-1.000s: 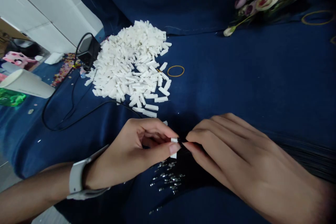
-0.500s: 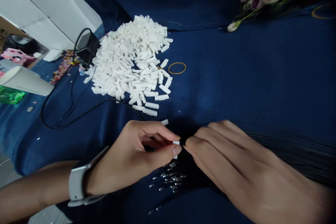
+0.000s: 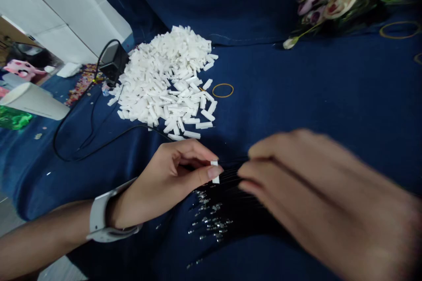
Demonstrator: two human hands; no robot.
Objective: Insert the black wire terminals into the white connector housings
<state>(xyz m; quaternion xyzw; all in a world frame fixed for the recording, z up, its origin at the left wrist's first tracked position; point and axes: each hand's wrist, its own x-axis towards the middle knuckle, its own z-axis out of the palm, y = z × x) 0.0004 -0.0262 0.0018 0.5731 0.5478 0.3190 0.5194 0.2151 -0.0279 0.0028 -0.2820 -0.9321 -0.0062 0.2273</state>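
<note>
Between thumb and forefinger, my left hand (image 3: 165, 180) pinches a small white plastic connector housing (image 3: 215, 175), held upright. Thin black wires (image 3: 244, 217) run rightward from beside the housing and pass under my right hand (image 3: 306, 189). That hand is smeared by motion, its fingertips just right of the housing and apart from it; whether it grips a wire I cannot make out. Shiny metal terminals (image 3: 216, 224) tip the bundle of loose wires below the two hands.
A large heap of white connector housings (image 3: 165, 74) lies beyond my left hand on dark blue cloth. Near it are a rubber band (image 3: 223, 90), a black adapter (image 3: 114, 62) and its looping cable. A paper cup (image 3: 36, 100) lies left; artificial flowers (image 3: 329, 6) lie back right.
My right hand has drawn back from the housing, up and to the right. My left hand, still pinching the housing, has shifted slightly up and left.
</note>
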